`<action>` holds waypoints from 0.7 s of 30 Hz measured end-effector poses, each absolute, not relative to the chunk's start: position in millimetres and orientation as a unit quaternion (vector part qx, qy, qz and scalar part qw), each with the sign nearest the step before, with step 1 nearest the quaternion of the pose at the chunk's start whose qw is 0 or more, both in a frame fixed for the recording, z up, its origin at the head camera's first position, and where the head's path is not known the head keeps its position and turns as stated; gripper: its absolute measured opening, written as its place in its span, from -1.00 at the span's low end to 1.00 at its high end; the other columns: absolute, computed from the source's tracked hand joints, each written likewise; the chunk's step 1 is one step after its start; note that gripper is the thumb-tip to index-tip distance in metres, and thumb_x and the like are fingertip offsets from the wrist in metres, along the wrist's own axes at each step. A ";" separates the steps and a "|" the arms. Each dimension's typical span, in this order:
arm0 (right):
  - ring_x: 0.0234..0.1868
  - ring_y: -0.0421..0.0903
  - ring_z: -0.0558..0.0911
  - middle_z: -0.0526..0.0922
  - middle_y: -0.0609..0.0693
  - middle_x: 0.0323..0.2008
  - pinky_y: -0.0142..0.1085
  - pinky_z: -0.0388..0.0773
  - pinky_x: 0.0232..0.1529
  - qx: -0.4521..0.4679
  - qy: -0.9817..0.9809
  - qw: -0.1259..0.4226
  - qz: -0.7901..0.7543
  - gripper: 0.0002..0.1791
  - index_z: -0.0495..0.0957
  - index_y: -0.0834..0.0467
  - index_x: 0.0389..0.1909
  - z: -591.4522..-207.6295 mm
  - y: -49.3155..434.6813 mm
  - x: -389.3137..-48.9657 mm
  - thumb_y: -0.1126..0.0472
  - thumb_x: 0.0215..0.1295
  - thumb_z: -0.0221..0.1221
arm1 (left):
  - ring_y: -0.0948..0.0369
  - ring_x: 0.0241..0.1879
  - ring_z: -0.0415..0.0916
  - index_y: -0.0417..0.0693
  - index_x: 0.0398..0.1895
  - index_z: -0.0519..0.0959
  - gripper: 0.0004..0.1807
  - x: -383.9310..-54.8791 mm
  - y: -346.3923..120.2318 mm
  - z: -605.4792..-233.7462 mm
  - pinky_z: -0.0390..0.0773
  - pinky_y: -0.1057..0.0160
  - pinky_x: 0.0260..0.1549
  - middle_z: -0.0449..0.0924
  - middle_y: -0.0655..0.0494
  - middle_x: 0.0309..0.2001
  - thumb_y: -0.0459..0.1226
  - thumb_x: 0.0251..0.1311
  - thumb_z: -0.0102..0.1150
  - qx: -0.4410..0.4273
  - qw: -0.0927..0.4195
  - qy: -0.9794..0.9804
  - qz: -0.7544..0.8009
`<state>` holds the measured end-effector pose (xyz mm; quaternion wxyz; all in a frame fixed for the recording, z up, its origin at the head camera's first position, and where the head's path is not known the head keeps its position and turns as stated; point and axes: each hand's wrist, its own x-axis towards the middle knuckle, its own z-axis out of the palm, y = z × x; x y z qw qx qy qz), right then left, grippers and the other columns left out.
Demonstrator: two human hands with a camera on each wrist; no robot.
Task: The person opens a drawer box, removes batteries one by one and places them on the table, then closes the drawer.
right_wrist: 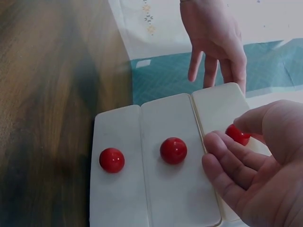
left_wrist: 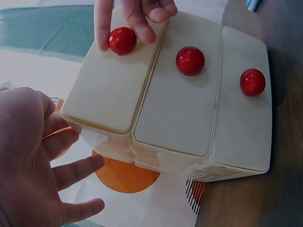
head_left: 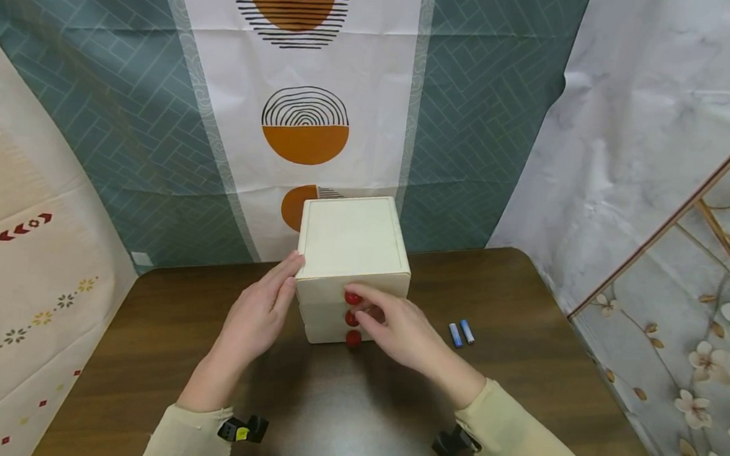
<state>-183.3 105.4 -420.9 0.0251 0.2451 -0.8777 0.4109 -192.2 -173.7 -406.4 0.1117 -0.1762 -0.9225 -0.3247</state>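
Right hand [head_left: 403,327] on a cream 3-drawer cabinet [head_left: 352,238], table [head_left: 520,386] underneath

Thumb and finger pinch its top red knob [left_wrist: 122,41]; left hand [head_left: 257,314] touches its left edge, fingers spread. 2 blue-and-white batteries [head_left: 455,335] right of it.

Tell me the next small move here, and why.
Gently drawing the top drawer outward seems best: the right hand has fingers either side of that drawer's red knob, and the left hand touches the box, which may help steady it.

Soft glare on the tabletop [head_left: 336,414]
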 end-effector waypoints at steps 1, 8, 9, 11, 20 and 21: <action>0.07 -0.19 0.74 0.81 -0.17 0.11 -0.16 0.69 -0.06 0.245 -0.878 0.027 0.411 -0.46 0.59 -0.14 0.52 -421.0 105.0 -183.8 0.19 0.60 0.33 | -0.06 0.63 0.30 -0.02 0.72 0.36 -0.46 -192.3 -173.7 -406.5 0.31 -0.24 0.55 0.24 0.13 0.71 -0.14 0.82 -0.13 -0.176 0.112 -0.923 -0.324; 0.08 -0.21 0.74 0.80 -0.18 0.14 -0.17 0.65 -0.07 0.240 -0.882 0.032 0.405 -0.46 0.59 -0.15 0.53 -420.7 103.6 -186.1 0.18 0.60 0.32 | -0.05 0.63 0.30 -0.03 0.71 0.36 -0.46 -192.9 -174.3 -406.9 0.31 -0.23 0.55 0.25 0.11 0.71 -0.14 0.82 -0.12 -0.177 0.115 -0.923 -0.322; 0.08 -0.21 0.74 0.80 -0.18 0.14 -0.16 0.65 -0.07 0.239 -0.882 0.032 0.404 -0.46 0.59 -0.16 0.53 -420.7 103.4 -186.2 0.18 0.60 0.32 | -0.05 0.63 0.30 -0.03 0.71 0.36 -0.46 -192.8 -174.4 -407.0 0.31 -0.23 0.55 0.25 0.11 0.71 -0.14 0.81 -0.11 -0.177 0.115 -0.923 -0.322; 0.09 -0.19 0.74 0.80 -0.17 0.14 -0.13 0.68 -0.06 0.238 -0.881 0.032 0.408 -0.45 0.59 -0.14 0.53 -420.9 103.1 -186.1 0.19 0.60 0.32 | -0.06 0.62 0.30 -0.04 0.71 0.37 -0.46 -192.8 -174.5 -407.0 0.31 -0.23 0.55 0.25 0.10 0.71 -0.14 0.81 -0.11 -0.178 0.116 -0.923 -0.322; 0.13 -0.14 0.76 0.81 -0.13 0.14 -0.04 0.73 0.06 0.232 -0.878 0.024 0.417 -0.44 0.58 -0.13 0.54 -421.7 101.4 -185.5 0.21 0.60 0.33 | -0.05 0.63 0.30 -0.03 0.71 0.36 -0.46 -193.1 -174.1 -407.2 0.31 -0.23 0.55 0.24 0.12 0.71 -0.16 0.81 -0.11 -0.178 0.115 -0.923 -0.321; 0.13 -0.15 0.76 0.81 -0.14 0.15 -0.06 0.72 0.05 0.232 -0.879 0.024 0.416 -0.44 0.58 -0.14 0.54 -421.8 101.3 -185.6 0.21 0.60 0.32 | -0.05 0.63 0.29 -0.03 0.71 0.36 -0.46 -193.0 -174.3 -407.5 0.31 -0.23 0.55 0.24 0.13 0.71 -0.16 0.81 -0.11 -0.178 0.114 -0.923 -0.321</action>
